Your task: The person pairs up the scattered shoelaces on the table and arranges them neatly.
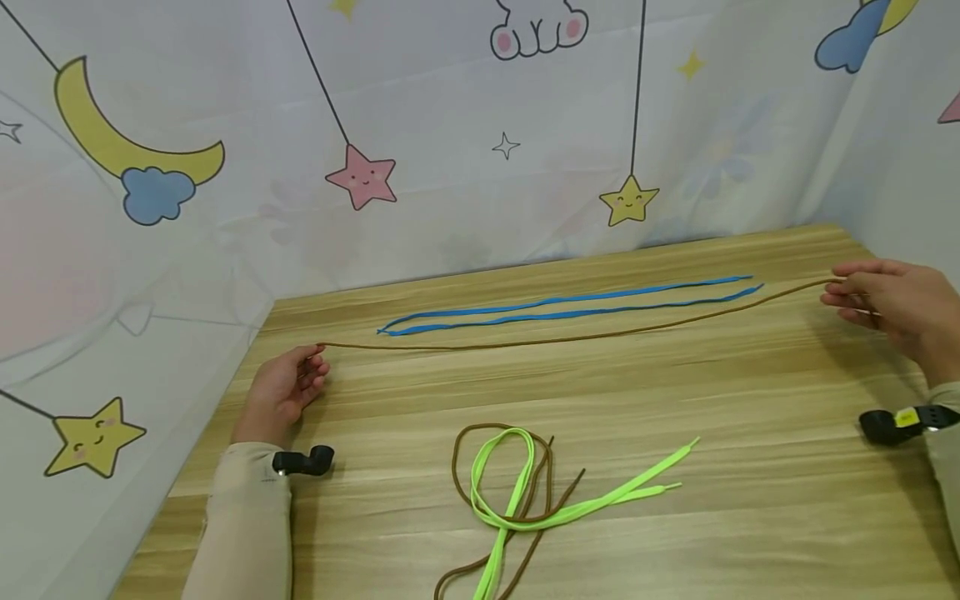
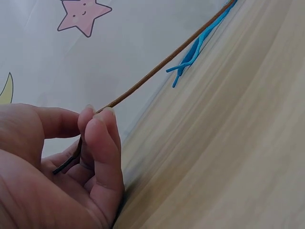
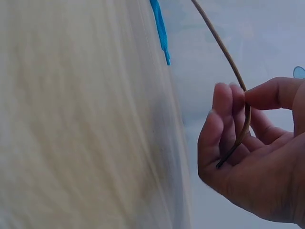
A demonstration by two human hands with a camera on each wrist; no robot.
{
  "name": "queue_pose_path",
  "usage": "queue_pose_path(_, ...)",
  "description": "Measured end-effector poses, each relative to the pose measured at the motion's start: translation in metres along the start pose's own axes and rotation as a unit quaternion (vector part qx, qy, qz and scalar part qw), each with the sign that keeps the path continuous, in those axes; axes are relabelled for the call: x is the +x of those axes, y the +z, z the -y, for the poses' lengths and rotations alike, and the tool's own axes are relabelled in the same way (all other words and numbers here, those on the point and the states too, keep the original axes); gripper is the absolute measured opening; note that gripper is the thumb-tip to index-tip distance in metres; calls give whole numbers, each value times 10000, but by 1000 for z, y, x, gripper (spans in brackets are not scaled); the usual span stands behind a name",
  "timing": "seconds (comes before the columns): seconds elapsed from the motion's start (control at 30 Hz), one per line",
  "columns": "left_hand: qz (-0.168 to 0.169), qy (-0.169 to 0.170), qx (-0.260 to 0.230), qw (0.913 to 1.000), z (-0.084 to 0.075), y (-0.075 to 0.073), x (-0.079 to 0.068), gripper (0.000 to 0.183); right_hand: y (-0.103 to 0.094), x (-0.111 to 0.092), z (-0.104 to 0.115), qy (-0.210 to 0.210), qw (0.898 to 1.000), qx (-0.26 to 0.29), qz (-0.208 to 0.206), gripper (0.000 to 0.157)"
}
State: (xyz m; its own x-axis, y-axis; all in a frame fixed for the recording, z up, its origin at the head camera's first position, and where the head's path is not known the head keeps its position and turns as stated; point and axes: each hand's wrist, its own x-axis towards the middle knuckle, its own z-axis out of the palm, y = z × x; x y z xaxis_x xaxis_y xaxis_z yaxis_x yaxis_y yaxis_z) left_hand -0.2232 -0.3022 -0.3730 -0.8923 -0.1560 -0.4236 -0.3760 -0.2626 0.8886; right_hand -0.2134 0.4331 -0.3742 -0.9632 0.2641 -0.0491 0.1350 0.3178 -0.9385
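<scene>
A brown shoelace [image 1: 555,340] stretches across the table between both hands, sagging slightly in the middle. Near its left end my left hand [image 1: 288,387] pinches it between thumb and fingertips; the dark tip [image 2: 64,166] pokes out toward the palm in the left wrist view. My right hand [image 1: 896,308] pinches the other end, raised at the right, and in the right wrist view the lace's dark tip [image 3: 228,156] hangs inside the palm. Just behind the brown lace lie two blue shoelace lengths [image 1: 577,314], almost parallel to it.
Nearer the front, a green shoelace [image 1: 592,506] lies looped over another brown shoelace [image 1: 456,467], their loose ends pointing several ways. The wooden table [image 1: 750,400] meets a patterned cloth [image 1: 450,217] at its back edge. Small black cameras sit on both wrists.
</scene>
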Motion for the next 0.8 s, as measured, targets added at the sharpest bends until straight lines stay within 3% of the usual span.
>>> queue_pose_path(0.3, 19, 81, -105, 9999, 1, -1, 1, 21, -4, 1, -11, -171, 9893, -1375, -460, 25)
queue_pose_path(0.47, 43, 132, -84, 9999, 2, -1, 2, 17, -3, -1, -10, -219, 9863, -1521, -596, 29)
queue_pose_path(0.53, 12, 137, -73, 9999, 2, -1, 2, 19, -2, -3, -7, -185, 9861, -1531, -613, 24)
queue_pose_path(0.8, 65, 192, -41, 9998, 4, 0, 4, 36, 6, -6, 5, 176, 9866, -1460, -707, 38)
